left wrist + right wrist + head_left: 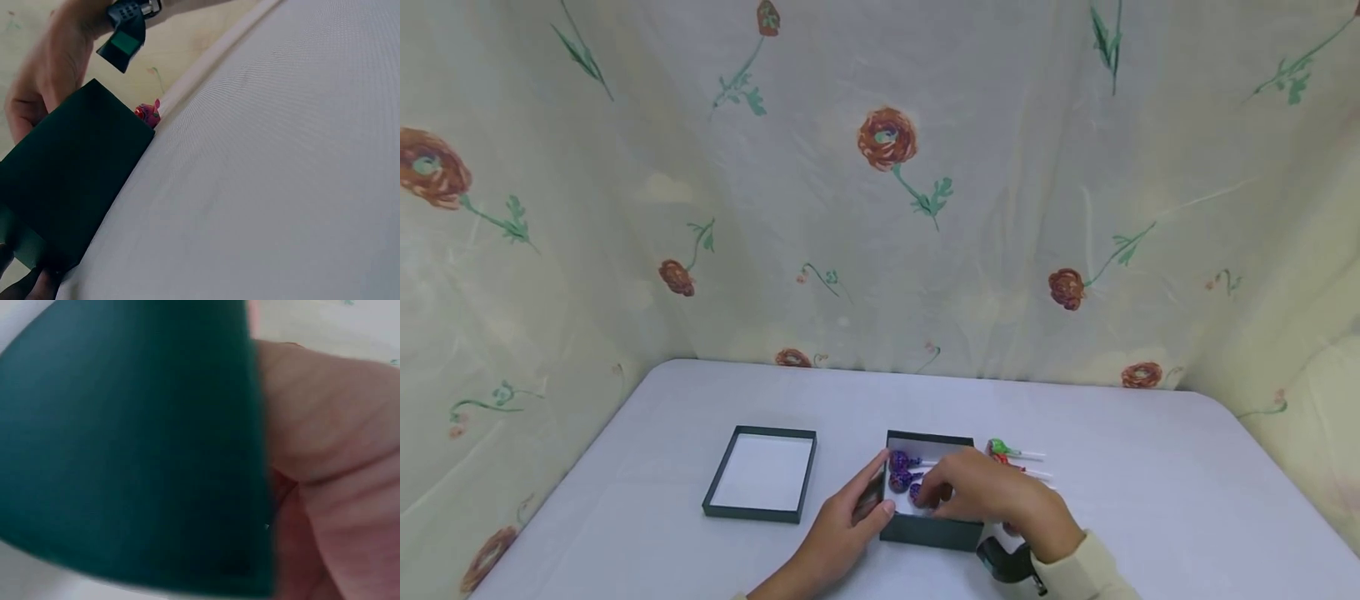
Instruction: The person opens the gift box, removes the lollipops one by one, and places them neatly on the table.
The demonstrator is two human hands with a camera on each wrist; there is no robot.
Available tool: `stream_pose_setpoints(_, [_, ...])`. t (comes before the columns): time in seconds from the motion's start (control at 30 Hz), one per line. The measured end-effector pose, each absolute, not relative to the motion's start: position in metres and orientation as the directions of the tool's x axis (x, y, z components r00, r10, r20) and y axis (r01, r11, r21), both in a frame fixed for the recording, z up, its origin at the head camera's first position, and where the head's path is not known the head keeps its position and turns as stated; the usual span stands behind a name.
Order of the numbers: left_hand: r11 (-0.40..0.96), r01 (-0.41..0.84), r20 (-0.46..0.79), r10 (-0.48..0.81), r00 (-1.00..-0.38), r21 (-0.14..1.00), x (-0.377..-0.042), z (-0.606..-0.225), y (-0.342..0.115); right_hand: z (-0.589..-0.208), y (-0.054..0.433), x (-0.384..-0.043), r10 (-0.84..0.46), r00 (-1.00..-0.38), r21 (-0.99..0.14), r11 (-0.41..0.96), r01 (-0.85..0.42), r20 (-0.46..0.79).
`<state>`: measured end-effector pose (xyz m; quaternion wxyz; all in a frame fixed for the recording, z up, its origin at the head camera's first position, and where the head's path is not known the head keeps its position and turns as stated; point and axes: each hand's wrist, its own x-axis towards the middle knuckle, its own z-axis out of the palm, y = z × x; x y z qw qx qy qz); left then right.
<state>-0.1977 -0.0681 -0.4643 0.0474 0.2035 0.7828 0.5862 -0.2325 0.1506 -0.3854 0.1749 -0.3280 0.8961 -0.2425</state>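
A dark green box [928, 533] with a white inside stands open on the table. My left hand [842, 521] holds its left side, thumb at the near corner and fingers along the wall. Inside lie lollipops in purple wrappers [901, 480], their white sticks pointing right. My right hand [973, 490] reaches into the box, fingers curled, and pinches another purple lollipop [915, 493]; the hand hides most of it. In the right wrist view, the green box wall [137, 450] covers the fingertips.
A shallow green-rimmed lid [752, 513] lies left of the box, white inside up. Right of the box are a green lollipop [997, 447] and red ones [1002, 459], partly behind my right arm. A floral curtain [985, 292] hangs behind the white table [625, 492].
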Motion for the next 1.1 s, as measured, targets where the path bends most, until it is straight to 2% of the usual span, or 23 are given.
stream_pose_setpoints(0.2, [0.227,0.251,0.151,0.382,-0.912,0.941,-0.1955,-0.4641,-0.0673,-0.389,0.1503,-0.2309,-0.675,-0.721,-0.542,0.669,-0.509,-0.156])
stream_pose_setpoints(0.37, [0.238,0.255,0.152,0.377,-0.914,0.937,-0.1958,-0.4644,-0.0672,-0.3879,0.1498,-0.2306,-0.671,-0.728,-0.492,0.686,-0.536,-0.141])
stream_pose_setpoints(0.73, [0.243,0.27,0.164,0.384,-0.909,0.932,-0.196,-0.4645,-0.0683,-0.3875,0.1476,-0.232,-0.708,-0.701,-0.451,0.656,-0.605,-0.088])
stream_pose_setpoints(1.1, [0.233,0.274,0.173,0.378,-0.909,0.933,-0.1963,-0.4632,-0.069,-0.3881,0.1471,-0.2335,-0.694,-0.711,-0.519,0.653,-0.552,-0.118])
